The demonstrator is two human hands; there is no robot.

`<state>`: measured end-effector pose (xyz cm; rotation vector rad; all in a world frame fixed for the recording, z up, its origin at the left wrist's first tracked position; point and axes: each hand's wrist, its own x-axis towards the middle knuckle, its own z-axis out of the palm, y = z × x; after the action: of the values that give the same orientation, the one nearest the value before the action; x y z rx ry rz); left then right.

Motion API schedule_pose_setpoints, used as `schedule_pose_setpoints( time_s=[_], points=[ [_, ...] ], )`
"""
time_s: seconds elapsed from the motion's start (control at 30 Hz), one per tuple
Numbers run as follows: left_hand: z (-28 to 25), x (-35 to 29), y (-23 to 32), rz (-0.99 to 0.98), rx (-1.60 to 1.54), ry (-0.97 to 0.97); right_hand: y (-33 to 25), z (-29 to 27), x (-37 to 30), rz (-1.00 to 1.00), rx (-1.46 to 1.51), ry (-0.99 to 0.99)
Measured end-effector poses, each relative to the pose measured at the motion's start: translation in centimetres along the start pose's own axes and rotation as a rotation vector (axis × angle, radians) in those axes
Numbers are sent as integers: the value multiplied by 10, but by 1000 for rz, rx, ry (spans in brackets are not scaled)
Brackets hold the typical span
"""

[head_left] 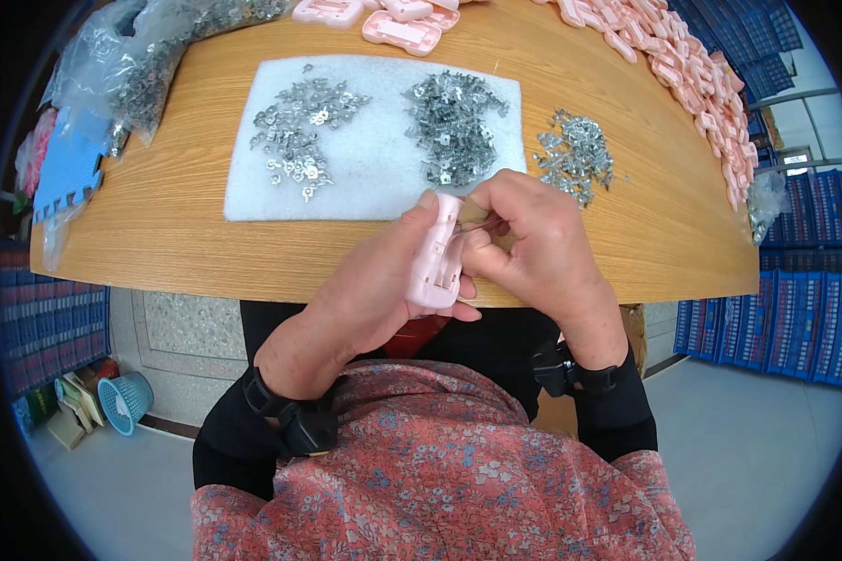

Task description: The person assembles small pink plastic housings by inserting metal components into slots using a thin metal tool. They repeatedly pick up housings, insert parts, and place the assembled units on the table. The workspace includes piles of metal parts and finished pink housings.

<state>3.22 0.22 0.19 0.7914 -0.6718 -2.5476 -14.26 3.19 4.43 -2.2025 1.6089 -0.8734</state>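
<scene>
My left hand (379, 266) is closed round a pink plastic casing (432, 271), held tilted above the near table edge with its moulded slots facing up. At the casing's upper right side, my right hand (533, 238) pinches a thin metal tool (477, 225) that looks like tweezers; its tip meets the casing, and fingers hide much of it. Beyond the hands lies a white foam sheet (374, 192). It bears a heap of small flat metal contacts (299, 131) on the left and a denser heap of small metal spring pieces (454, 126) on the right.
Right of the sheet is another pile of small metal pieces (575, 157). Many pink casings (692, 79) line the table's far right edge, with a few more pink casings (402, 33) at the back. Plastic bags of metal parts (145, 84) and a blue foam mat (70, 159) sit left.
</scene>
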Motion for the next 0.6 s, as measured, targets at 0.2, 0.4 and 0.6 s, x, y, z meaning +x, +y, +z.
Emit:
schedule_pose_setpoints(
  time_s=[0.2, 0.4, 0.6],
  points=[
    [-4, 0, 2, -24, -26, -31, -11, -5, -2, 207, 126, 41],
    [-1, -1, 1, 55, -115, -171, -2, 1, -15, 390, 457, 24],
    [-5, 1, -5, 54, -43, -212, -12, 7, -17, 524, 568, -74]
  ],
)
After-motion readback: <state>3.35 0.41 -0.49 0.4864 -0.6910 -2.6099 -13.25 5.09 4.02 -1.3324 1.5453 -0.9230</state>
